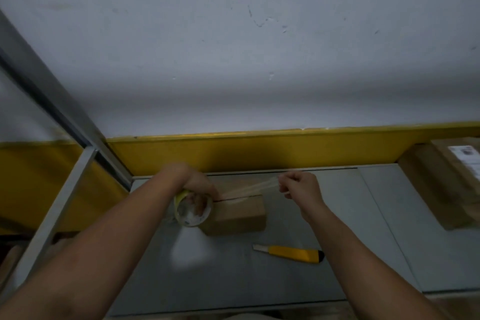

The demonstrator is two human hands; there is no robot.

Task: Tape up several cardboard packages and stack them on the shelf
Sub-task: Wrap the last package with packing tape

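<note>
A small brown cardboard box (239,213) lies on the grey table (259,280), near its back edge. My left hand (197,187) grips a roll of clear tape (193,212) at the box's left end, with fingers through the roll's core. A strip of clear tape (249,188) runs from the roll over the box top to my right hand (301,186), which pinches the strip's free end above and to the right of the box.
A yellow utility knife (291,253) lies on the table in front of the box. Larger brown packages (446,184), one with a white label, sit at the right. A metal shelf post (59,117) slants along the left. A yellow band (259,150) runs behind the table.
</note>
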